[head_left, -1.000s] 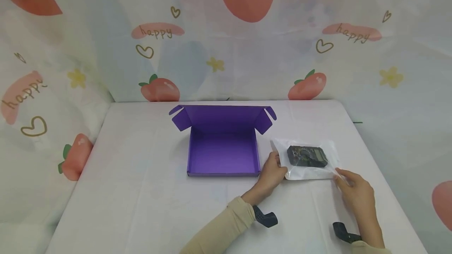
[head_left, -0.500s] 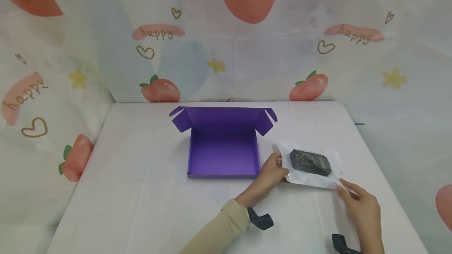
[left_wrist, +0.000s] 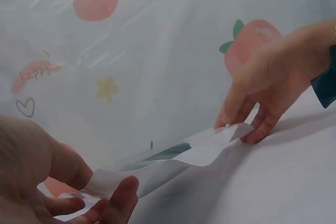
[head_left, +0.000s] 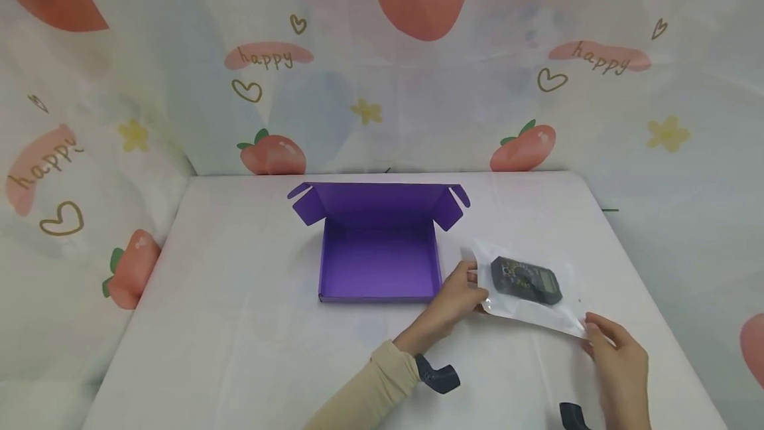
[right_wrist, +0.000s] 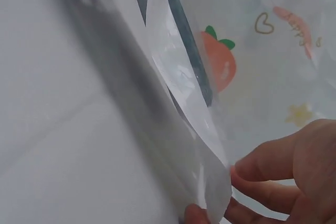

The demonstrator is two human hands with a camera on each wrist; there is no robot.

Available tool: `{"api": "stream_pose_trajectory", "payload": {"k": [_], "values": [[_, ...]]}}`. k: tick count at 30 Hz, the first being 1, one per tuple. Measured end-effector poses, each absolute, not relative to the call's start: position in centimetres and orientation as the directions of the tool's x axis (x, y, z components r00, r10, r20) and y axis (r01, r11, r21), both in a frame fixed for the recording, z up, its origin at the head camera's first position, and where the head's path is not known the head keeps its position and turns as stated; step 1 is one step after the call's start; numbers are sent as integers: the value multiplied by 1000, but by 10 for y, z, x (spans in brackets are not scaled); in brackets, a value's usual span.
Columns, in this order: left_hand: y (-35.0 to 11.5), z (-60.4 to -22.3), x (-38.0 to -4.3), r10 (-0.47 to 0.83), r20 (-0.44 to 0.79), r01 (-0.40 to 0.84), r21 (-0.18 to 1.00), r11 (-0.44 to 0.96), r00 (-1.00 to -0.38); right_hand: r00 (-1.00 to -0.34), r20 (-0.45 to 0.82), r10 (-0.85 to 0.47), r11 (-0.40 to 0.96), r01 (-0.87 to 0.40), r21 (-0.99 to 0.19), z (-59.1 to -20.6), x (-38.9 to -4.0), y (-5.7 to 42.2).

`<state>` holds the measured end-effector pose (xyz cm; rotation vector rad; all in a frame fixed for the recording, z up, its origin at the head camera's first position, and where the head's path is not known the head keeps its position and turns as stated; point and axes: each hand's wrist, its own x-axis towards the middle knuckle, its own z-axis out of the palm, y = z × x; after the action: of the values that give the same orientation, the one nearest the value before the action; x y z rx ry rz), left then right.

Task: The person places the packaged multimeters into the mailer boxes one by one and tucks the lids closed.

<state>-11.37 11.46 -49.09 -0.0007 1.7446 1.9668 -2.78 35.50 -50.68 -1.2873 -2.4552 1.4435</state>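
A black multimeter (head_left: pixel 526 281) lies inside a clear-fronted, white-backed plastic bag (head_left: pixel 531 314), to the right of the purple box. My left hand (head_left: pixel 456 294) pinches the bag's left edge between thumb and fingers. At the bag's lower right corner, my right hand (head_left: pixel 621 354) pinches the plastic. The left wrist view has both hands holding opposite ends of the bag (left_wrist: pixel 202 153), which sags a little above the table. In the right wrist view the bag's edge (right_wrist: pixel 178 66) stretches away from my fingertips.
A purple cardboard box (head_left: pixel 382 264) stands at the middle of the white table (head_left: pixel 251 350), its lid raised at the back and side flaps spread. A printed curtain (head_left: pixel 418 85) hangs behind and beside the table. Dark wrist mounts (head_left: pixel 438 375) stick out from the sleeves.
My right hand has moved down and to the right, pulling its corner of the bag along. The bag and multimeter have tilted, right end lower. The left hand has shifted only slightly.
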Motion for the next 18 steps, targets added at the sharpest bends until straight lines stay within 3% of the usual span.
{"api": "stream_pose_trajectory", "payload": {"k": [5, 12, 18], "values": [[111, -492, -113, 375, -311, -337, 941, -4, -873, -593, -374, 713, 130, 636, -761, -513, -29, 355], [102, -491, -113, 409, -288, -291, 955, 55, -866, -618, -391, 683, 164, 650, -742, -518, -24, 364], [94, -488, -112, 440, -271, -270, 961, 65, -856, -608, -429, 668, 103, 647, -756, -516, -25, 367]]}}
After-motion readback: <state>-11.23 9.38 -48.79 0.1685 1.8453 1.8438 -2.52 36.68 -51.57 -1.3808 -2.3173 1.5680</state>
